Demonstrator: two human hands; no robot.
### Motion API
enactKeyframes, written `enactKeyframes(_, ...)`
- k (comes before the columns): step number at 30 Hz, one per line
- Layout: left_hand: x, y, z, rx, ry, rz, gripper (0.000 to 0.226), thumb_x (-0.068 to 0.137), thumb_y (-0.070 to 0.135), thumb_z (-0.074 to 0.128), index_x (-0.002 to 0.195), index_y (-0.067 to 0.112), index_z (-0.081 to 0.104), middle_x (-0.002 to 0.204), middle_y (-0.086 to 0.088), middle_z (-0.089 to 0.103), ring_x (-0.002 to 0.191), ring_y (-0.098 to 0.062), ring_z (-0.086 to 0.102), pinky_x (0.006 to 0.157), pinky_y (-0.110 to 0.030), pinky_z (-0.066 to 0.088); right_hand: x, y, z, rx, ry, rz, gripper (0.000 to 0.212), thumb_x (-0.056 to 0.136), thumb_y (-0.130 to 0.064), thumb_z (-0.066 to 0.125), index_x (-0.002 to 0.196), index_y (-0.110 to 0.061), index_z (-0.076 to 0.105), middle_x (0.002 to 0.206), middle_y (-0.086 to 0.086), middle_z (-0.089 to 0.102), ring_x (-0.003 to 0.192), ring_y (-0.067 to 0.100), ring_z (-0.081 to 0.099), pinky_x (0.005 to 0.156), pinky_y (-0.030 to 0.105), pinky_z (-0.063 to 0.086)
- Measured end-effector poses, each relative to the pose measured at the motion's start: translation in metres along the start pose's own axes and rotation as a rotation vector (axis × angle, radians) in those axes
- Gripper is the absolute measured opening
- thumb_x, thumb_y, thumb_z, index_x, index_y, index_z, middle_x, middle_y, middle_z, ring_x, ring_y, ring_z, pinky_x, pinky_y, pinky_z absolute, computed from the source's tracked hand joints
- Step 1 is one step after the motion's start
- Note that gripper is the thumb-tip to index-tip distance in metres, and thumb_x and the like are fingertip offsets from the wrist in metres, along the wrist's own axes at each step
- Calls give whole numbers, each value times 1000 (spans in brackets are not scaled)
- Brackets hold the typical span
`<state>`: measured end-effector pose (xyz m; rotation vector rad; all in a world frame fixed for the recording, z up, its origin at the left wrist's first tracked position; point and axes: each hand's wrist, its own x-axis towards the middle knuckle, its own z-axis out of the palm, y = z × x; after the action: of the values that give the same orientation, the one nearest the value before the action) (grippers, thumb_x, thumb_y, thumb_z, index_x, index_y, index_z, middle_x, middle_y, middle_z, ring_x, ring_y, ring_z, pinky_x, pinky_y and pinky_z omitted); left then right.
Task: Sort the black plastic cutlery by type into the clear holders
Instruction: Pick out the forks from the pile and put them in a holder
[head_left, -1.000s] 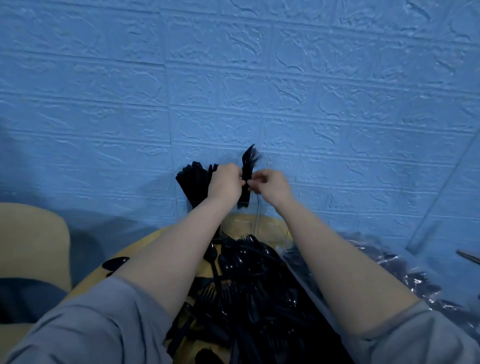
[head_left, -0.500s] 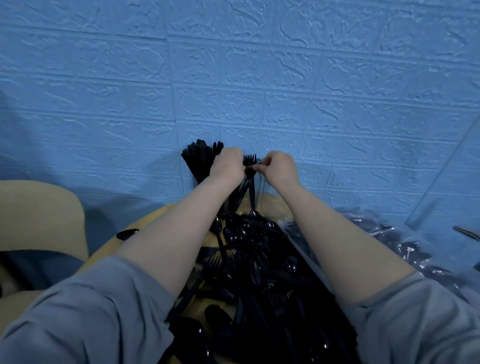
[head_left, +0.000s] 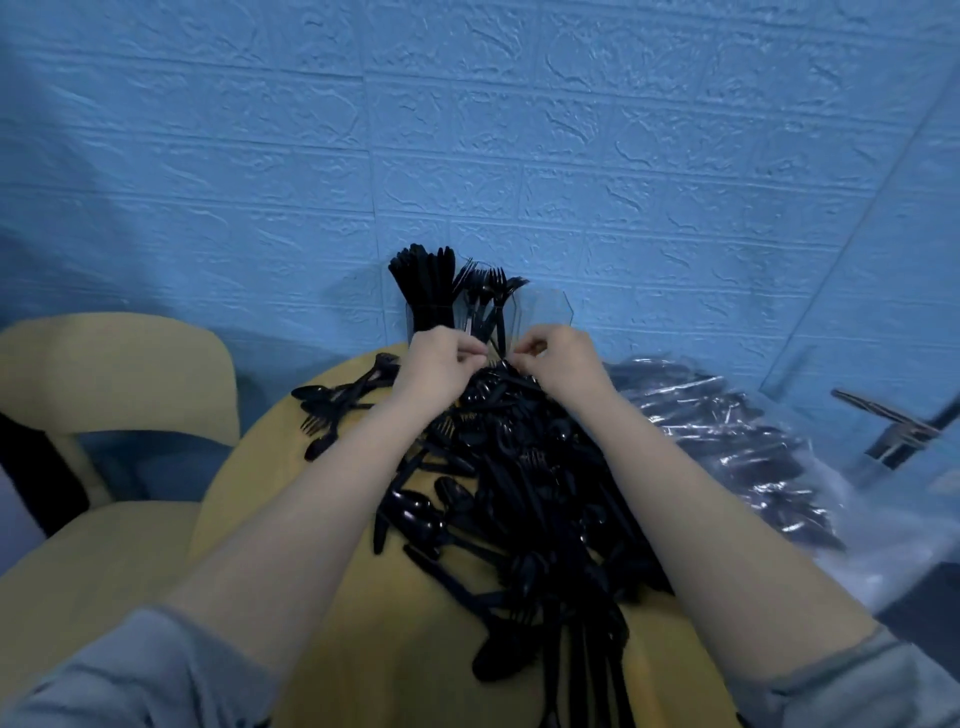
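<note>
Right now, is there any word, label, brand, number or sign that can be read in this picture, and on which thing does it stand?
None can be read: no text shows on the black cutlery pile, the clear holders, the yellow table, the blue wall or the plastic bag of cutlery.
</note>
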<state>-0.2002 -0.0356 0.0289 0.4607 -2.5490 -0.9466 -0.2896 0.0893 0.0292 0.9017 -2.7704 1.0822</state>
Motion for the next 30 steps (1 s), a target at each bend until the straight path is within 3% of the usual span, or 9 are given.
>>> enactKeyframes(4,-58,-1,1,-117,-37,-24,19,89,15,65,106,15,72,105,2,71,89,-3,60,76,-4,38,-56,2,-13,-254,-218,15,10,82,-23,73,84,-13,69,84,6,64,79,18,57,70,21,40)
enactKeyframes(6,-85,-3,4,-219,-50,-59,17,87,17,67,104,20,73,101,5,72,89,-1,62,83,-11,45,-84,5,-15,-337,-271,75,15,82,-29,72,81,-16,66,95,11,65,85,23,60,74,24,43)
enactKeyframes(11,-151,-4,15,-513,-2,-165,17,89,13,64,99,25,71,99,4,72,93,-7,66,85,-28,54,-132,15,-13,-369,-378,206,34,87,-38,66,100,-6,67,99,11,67,96,25,62,79,31,48)
enactKeyframes(13,-171,-3,19,-619,7,-213,18,90,11,62,100,23,70,101,1,71,94,-11,66,82,-31,56,-138,16,-11,-318,-361,245,33,88,-35,65,99,-5,67,99,12,68,95,25,63,79,32,50)
enactKeyframes(18,-203,-2,24,-788,52,-259,20,91,7,59,106,16,68,95,6,70,85,-4,67,71,-17,55,-148,14,-12,-114,-243,327,25,88,-24,66,94,0,69,99,16,70,94,26,65,76,30,49)
enactKeyframes(25,-221,-3,30,-914,86,-266,17,93,10,56,103,19,67,100,0,72,89,-6,68,76,-18,54,-168,16,-18,355,-27,330,12,86,-25,69,87,-13,71,71,-9,59,72,9,54,64,20,40)
enactKeyframes(30,-222,9,30,-941,-39,-243,19,93,19,56,112,19,63,104,2,71,93,-6,68,77,-19,54,-190,4,-14,697,-117,287,8,88,-17,66,86,-11,70,55,-9,56,53,6,47,50,14,40)
